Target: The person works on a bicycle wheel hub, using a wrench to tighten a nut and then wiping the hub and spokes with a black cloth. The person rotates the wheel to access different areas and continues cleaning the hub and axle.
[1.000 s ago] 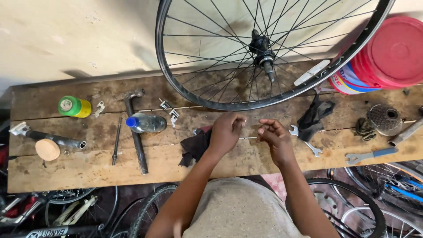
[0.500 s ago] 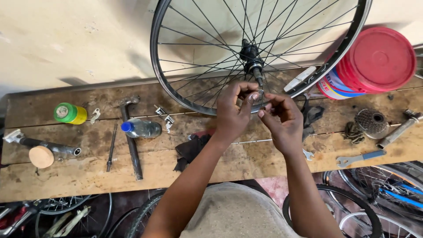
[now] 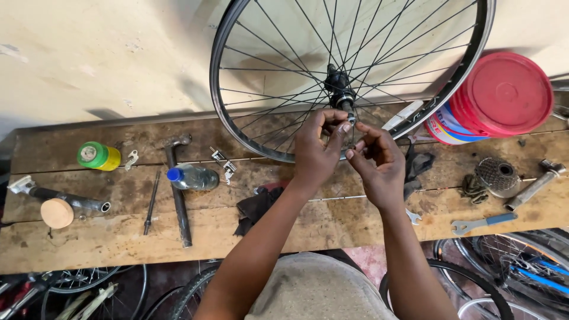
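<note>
A spoked bicycle wheel (image 3: 284, 89) stands upright on a wooden workbench (image 3: 89, 243), leaning against the wall. Both hands meet just below its hub (image 3: 339, 86). The left hand (image 3: 317, 148) pinches its fingertips at the axle end; the right hand (image 3: 376, 160) curls beside it, apparently pinching something too small to make out. A hammer (image 3: 176, 189) and plastic bottle (image 3: 192, 177) lie well left.
</note>
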